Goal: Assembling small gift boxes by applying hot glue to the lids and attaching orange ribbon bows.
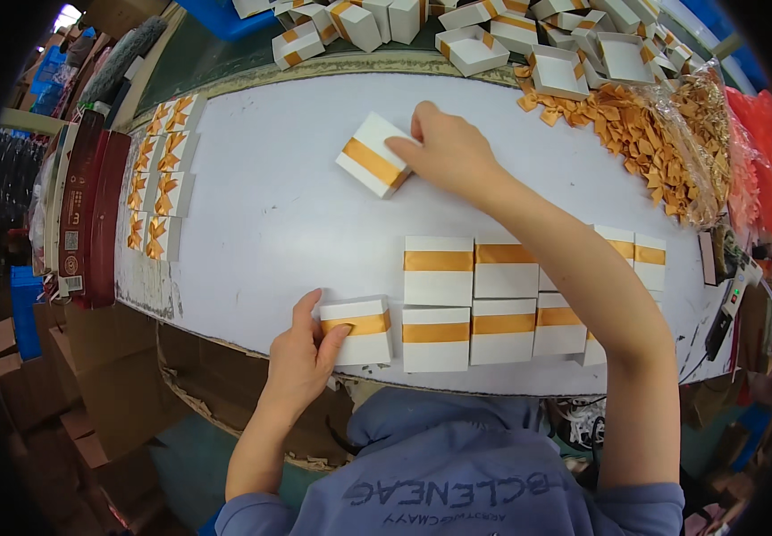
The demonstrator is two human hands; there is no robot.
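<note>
My right hand (pixel 444 147) reaches far across the white table (pixel 270 205) and grips a white box with a gold ribbon band (pixel 370 157), which lies tilted. My left hand (pixel 307 348) rests on another banded white box (pixel 361 330) at the near edge, thumb on its top. That box sits at the left end of two rows of several identical banded boxes (pixel 471 299). My right forearm crosses over the rows and hides part of them.
Several finished boxes with gold bows (pixel 163 179) line the table's left edge. A clear bag of gold bows (pixel 663 143) lies at the right. Open white boxes and lids (pixel 556 45) pile up at the back. Cardboard cartons (pixel 91 375) stand below left.
</note>
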